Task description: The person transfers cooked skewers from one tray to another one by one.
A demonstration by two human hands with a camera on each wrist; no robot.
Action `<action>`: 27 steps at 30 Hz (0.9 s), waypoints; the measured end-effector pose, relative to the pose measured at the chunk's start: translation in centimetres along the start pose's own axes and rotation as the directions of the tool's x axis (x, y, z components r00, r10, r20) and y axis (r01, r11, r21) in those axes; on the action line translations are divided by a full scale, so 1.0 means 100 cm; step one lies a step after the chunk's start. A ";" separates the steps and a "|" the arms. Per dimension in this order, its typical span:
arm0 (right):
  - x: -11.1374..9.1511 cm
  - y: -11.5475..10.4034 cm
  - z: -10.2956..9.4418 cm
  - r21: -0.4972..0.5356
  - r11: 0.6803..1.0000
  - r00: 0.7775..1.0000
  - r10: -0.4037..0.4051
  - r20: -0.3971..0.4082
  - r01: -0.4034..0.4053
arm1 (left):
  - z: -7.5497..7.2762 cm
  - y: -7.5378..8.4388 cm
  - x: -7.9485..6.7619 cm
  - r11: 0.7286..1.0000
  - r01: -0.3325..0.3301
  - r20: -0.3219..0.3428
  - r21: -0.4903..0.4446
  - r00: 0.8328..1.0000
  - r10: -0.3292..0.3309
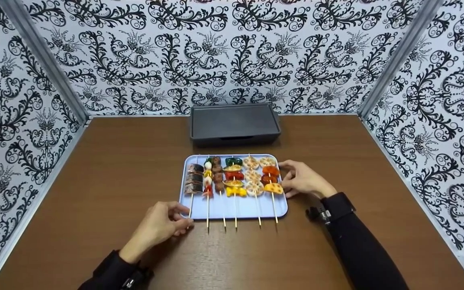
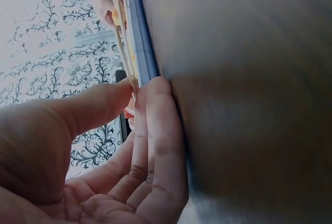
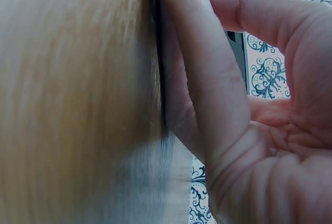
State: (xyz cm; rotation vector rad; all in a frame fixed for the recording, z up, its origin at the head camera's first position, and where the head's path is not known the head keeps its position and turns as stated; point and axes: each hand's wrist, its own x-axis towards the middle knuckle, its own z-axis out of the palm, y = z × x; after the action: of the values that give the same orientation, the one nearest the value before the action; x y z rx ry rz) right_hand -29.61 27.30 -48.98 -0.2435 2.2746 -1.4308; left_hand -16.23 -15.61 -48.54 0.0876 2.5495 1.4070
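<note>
A light blue tray [image 1: 248,209] lies on the table, bearing several food skewers with their bare sticks toward me. Dark-skinned fish chunks [image 1: 194,178] are on the leftmost skewer, meatballs [image 1: 218,177] on another. Further right come lotus root slices [image 1: 253,176] and orange and yellow vegetable pieces [image 1: 273,188]. My left hand [image 1: 161,221] grips the tray's near left corner, thumb above beside a stick and fingers [image 2: 163,125] low against the tray edge. At the right side, my right hand [image 1: 304,179] holds the rim between thumb and fingers; its fingertips are partly hidden.
A dark grey griddle [image 1: 234,121] with a flat top stands behind the tray, near the back wall. Brown wooden table [image 1: 135,161] surrounds both. Patterned black-and-white panels [image 1: 232,52] enclose the back and sides, with metal posts [image 1: 397,60] at the corners.
</note>
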 end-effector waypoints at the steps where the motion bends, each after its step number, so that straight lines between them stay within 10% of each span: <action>1: 0.000 0.000 0.000 -0.001 1.000 1.000 0.000 0.001 0.000 | 0.000 0.000 0.000 1.000 -0.002 -0.002 0.009 1.000 0.002; 27: -0.003 0.005 -0.004 -0.016 1.000 1.000 0.025 -0.014 -0.025 | -0.018 0.006 0.019 0.974 -0.073 -0.139 0.212 0.985 0.104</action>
State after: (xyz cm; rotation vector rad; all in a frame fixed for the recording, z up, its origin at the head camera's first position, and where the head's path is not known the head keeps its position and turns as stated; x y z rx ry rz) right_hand -29.46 27.92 -49.18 -0.2101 2.2930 -1.4056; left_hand -18.56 -16.49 -47.43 0.1370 2.8433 1.2148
